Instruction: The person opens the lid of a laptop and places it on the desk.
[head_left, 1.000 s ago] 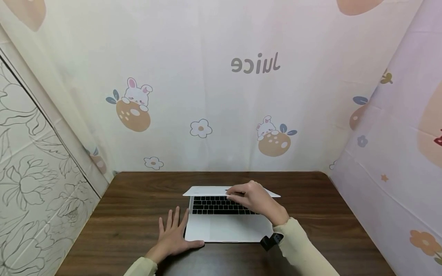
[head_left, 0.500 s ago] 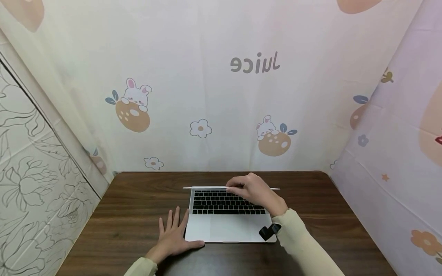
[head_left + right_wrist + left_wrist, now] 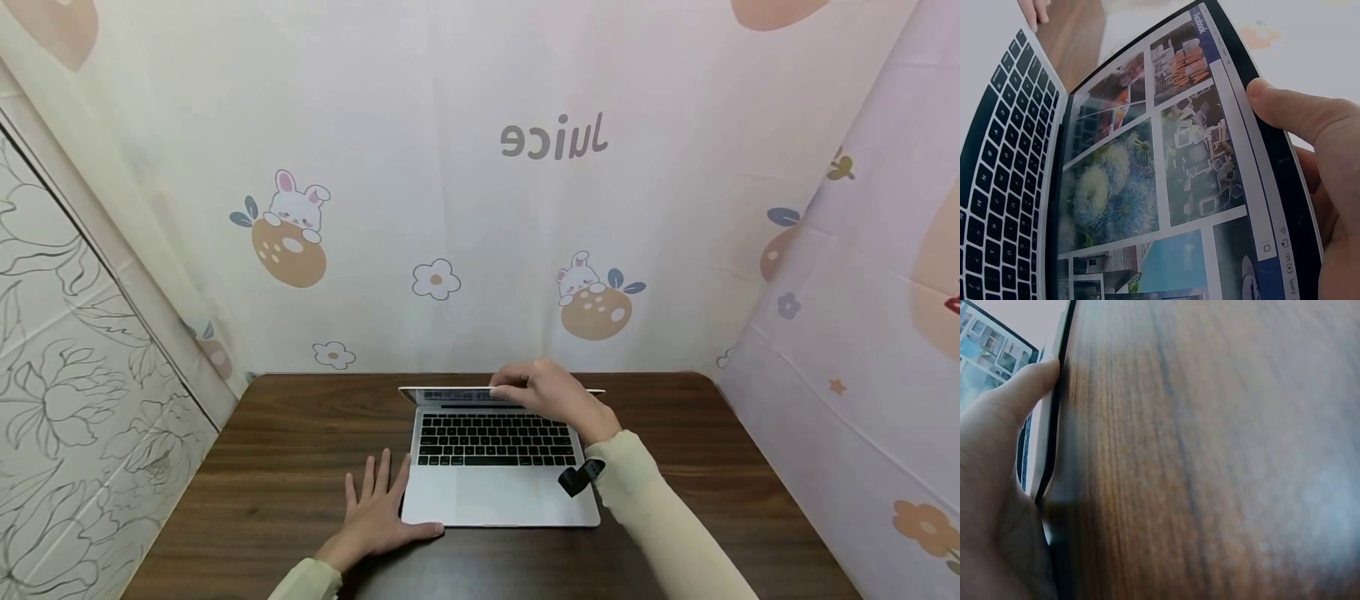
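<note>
A silver laptop [image 3: 495, 496] with black keys lies on the brown wooden table, its lid raised and hinged at the back. My right hand [image 3: 551, 392] pinches the lid's top edge, thumb on the screen side and fingers behind. In the right wrist view the lit screen [image 3: 1204, 150] shows a page of photos, and the thumb [image 3: 1263, 94] lies on its black border. My left hand [image 3: 375, 508] rests with fingers spread on the table at the laptop's front left corner. Its thumb [image 3: 1038, 378] lies along the laptop's front edge.
The wooden table [image 3: 300, 433] extends on all sides of the laptop. Behind it hangs a pale curtain [image 3: 480, 208] printed with rabbits, fruit and flowers. A line-drawn floral panel [image 3: 75, 400] stands at the left. A black wrist camera [image 3: 581, 477] sits above the palm rest.
My right hand has moved up and back, tilting the laptop lid further open, so more of the keyboard and a strip of screen show. The left hand stays in place.
</note>
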The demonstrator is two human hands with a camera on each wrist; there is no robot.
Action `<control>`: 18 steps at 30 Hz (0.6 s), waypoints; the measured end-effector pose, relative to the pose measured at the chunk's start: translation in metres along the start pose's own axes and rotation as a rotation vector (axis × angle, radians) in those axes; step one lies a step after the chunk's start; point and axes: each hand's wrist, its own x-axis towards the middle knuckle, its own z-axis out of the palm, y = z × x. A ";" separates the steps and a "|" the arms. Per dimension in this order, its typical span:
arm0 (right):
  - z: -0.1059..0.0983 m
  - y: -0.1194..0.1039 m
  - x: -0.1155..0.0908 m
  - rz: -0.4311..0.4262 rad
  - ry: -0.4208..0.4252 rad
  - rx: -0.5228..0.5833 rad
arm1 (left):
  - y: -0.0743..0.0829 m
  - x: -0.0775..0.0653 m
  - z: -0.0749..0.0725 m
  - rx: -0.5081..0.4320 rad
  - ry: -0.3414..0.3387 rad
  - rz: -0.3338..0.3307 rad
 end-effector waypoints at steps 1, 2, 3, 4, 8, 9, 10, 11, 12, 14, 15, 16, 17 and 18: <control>-0.001 0.001 0.001 0.007 -0.005 -0.001 | 0.001 -0.001 -0.001 -0.001 -0.003 0.001; -0.002 0.001 0.003 0.016 -0.008 -0.002 | 0.001 -0.001 -0.001 -0.001 -0.003 0.002; -0.003 0.002 0.004 0.021 -0.008 -0.001 | 0.001 -0.001 -0.001 -0.003 0.000 0.004; -0.003 0.003 0.006 0.025 -0.008 0.000 | 0.001 -0.001 0.000 -0.005 0.002 0.007; -0.005 0.006 0.010 0.056 -0.011 0.015 | -0.001 0.000 0.002 -0.003 0.013 0.010; -0.005 0.006 0.011 0.061 -0.013 0.024 | -0.001 0.000 0.002 0.002 0.008 0.006; -0.006 0.006 0.012 0.067 -0.017 0.035 | -0.001 0.000 0.003 0.001 0.006 0.005; -0.006 0.007 0.013 0.068 -0.020 0.043 | -0.001 0.000 0.003 0.005 0.001 0.001; -0.006 0.007 0.014 0.065 -0.023 0.052 | -0.001 0.000 0.002 0.001 -0.001 0.000; -0.007 0.008 0.015 0.052 -0.021 0.066 | 0.000 -0.001 0.001 -0.001 -0.004 0.000; -0.007 0.008 0.016 0.045 -0.018 0.070 | 0.001 -0.001 0.000 -0.001 -0.007 0.000; -0.007 0.008 0.017 0.042 -0.016 0.070 | 0.001 -0.001 -0.001 -0.002 -0.006 0.001; -0.007 0.009 0.017 0.038 -0.012 0.068 | 0.002 -0.002 -0.002 -0.001 -0.006 -0.001; -0.007 0.009 0.018 0.039 -0.009 0.067 | 0.002 -0.002 -0.003 -0.001 -0.006 -0.001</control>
